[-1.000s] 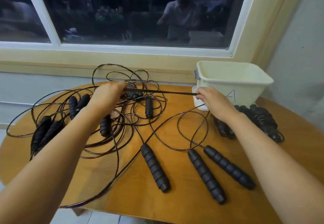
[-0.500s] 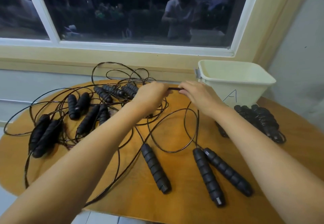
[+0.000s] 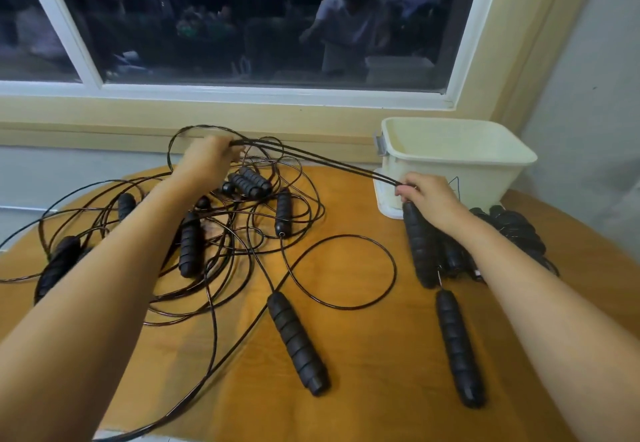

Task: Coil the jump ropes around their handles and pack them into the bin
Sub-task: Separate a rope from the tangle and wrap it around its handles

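Note:
Several black jump ropes lie tangled on the round wooden table (image 3: 363,355). My left hand (image 3: 207,161) pinches folded strands of one rope's cord (image 3: 322,161) near the window sill. The strands run taut to my right hand (image 3: 429,199), which holds their other end together with a black ribbed handle (image 3: 420,251) hanging from it. Two more handles, one (image 3: 298,341) and another (image 3: 459,348), lie near the front edge. The cream bin (image 3: 453,161) stands at the back right, open and empty as far as I see.
A bundle of coiled ropes (image 3: 512,233) lies to the right of my right wrist, in front of the bin. Loose cord loops (image 3: 346,272) and several handles (image 3: 188,244) cover the left and middle of the table. A window and sill run behind.
My hands were close together half a second ago; now they have pulled apart, the left going back-left, the right going right, stretching the folded cord. A handle has lifted off the table with my right hand.

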